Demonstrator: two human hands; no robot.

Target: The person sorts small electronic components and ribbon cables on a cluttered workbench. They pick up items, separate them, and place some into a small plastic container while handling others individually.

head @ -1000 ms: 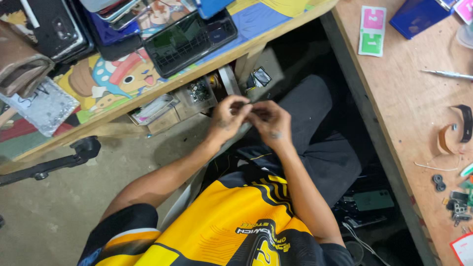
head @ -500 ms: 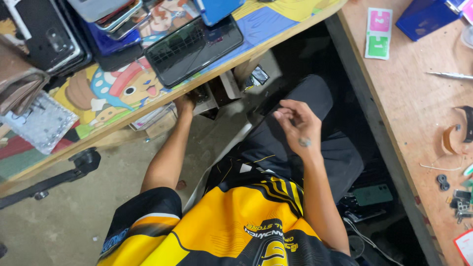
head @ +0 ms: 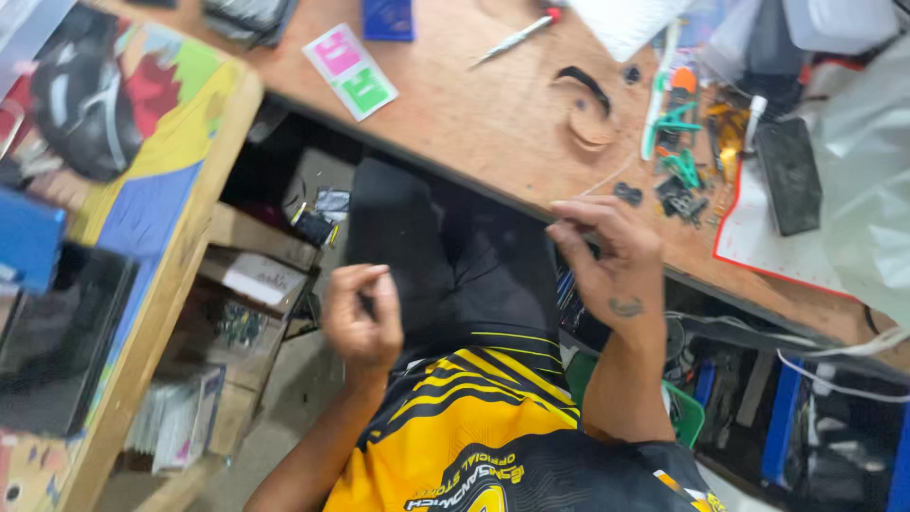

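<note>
My left hand [head: 363, 320] hovers over my lap in black trousers [head: 455, 265], with fingers curled shut against the thumb. Anything inside the pinch is too small and blurred to tell. My right hand [head: 607, 254] is raised at the front edge of the wooden table [head: 493, 123], its fingertips drawn together just below the rim. Closest to it on the table lie small black parts [head: 627, 192] and green tweezers [head: 681, 163]. I wear a yellow and black shirt [head: 474, 427].
On the table are a pink and green card [head: 351, 71], a curved black strap [head: 583, 85], a screwdriver [head: 517, 36] and a dark phone [head: 787, 175] on a red-edged mat. At left, a bench with a colourful mat [head: 161, 161] holds a dark tablet [head: 57, 351]; boxes [head: 256, 277] sit beneath.
The view has swung right. My left hand came back from the shelf under the left bench to my lap. My right hand rose to the wooden table's edge.
</note>
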